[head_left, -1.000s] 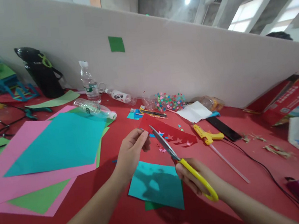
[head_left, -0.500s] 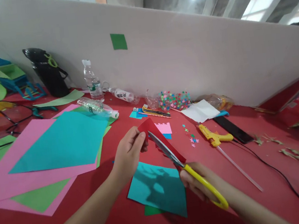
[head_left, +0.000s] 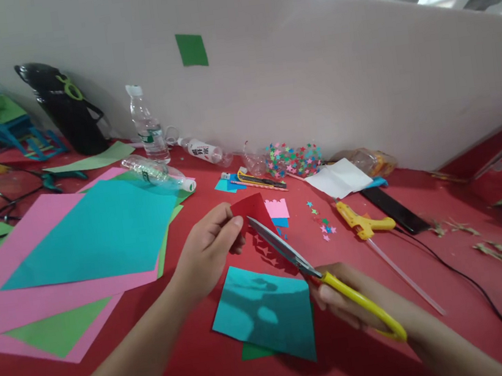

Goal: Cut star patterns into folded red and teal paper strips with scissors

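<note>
Between thumb and fingers my left hand (head_left: 213,248) pinches a piece of red paper (head_left: 254,207). My right hand (head_left: 346,299) is wrapped round the yellow handles of a pair of scissors (head_left: 281,247). The blades point up and left, and their tips lie close to the paper by my left thumb; whether they touch it I cannot tell. Below the hands a blue paper square (head_left: 263,316) lies on the table over a green piece (head_left: 256,350). Just behind the red paper is a pink scrap with a notched edge (head_left: 276,208).
Large coloured sheets (head_left: 95,239) cover the left side, with a clear bottle (head_left: 157,174) lying on them. At the back stand a black flask (head_left: 68,113) and a water bottle (head_left: 148,130). Right are a yellow glue gun (head_left: 364,222), a black phone (head_left: 395,211) and small stars (head_left: 326,230).
The red strip that ran along the blades is no longer there; a smaller red piece stays in my left hand. The scissors have shifted slightly right and down, and the view has tilted.
</note>
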`<state>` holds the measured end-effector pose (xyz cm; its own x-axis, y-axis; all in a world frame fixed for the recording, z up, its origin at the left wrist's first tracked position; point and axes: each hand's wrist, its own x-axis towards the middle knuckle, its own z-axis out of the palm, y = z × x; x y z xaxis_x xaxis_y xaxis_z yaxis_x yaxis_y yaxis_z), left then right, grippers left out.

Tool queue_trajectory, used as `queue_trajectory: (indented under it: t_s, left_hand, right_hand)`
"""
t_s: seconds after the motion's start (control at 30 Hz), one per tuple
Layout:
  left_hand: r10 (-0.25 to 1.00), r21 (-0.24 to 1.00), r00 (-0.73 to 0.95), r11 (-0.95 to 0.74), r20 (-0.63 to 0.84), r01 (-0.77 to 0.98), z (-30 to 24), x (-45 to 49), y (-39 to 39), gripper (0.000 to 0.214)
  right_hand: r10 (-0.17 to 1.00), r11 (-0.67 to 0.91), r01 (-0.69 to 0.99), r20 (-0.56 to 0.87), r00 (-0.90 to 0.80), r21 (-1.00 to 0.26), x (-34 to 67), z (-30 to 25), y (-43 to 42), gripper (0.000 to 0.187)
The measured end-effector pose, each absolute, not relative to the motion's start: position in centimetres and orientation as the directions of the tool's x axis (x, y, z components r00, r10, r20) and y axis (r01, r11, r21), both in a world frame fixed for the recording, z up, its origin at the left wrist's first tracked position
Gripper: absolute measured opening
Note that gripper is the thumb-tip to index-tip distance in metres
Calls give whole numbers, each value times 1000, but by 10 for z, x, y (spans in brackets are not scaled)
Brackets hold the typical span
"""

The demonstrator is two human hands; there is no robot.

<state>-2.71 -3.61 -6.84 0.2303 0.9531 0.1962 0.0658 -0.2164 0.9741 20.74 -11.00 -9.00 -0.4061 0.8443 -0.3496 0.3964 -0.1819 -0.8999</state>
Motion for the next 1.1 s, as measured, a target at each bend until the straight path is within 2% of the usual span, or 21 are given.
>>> queue_trajectory:
  t_s: [0.13, 0.33, 0.43, 0.57, 0.83, 1.1]
  left_hand:
    - [954, 983, 236, -173, 183, -64, -74, -26, -36, 20]
    - [961, 943, 272, 41, 53, -330, -79, -16, -43, 15]
    - [976, 926, 214, 36, 49, -375, -77, -15, -45, 14]
    - [985, 925, 164, 6, 61, -379, -74, -14, -46, 11]
    - [984, 915, 174, 42, 31, -402, -72, -10, -52, 6]
    - [992, 981, 35, -113, 120, -160, -78, -14, -49, 1]
  right_hand:
    - [870, -233, 404, -375, -321, -885, 196, -91, -113, 54]
    - [891, -253, 361, -362, -275, -898, 180, -93, -119, 50]
    - [898, -274, 352, -370, -240, -895, 178, -92, -124, 48]
    - [906, -247, 338, -341, -252, -908, 179, -95, -130, 46]
    - [900, -168, 311, -274, -338, -936, 183, -101, -134, 51]
    - [903, -106, 420, -264, -340, -901, 193, -94, -130, 48]
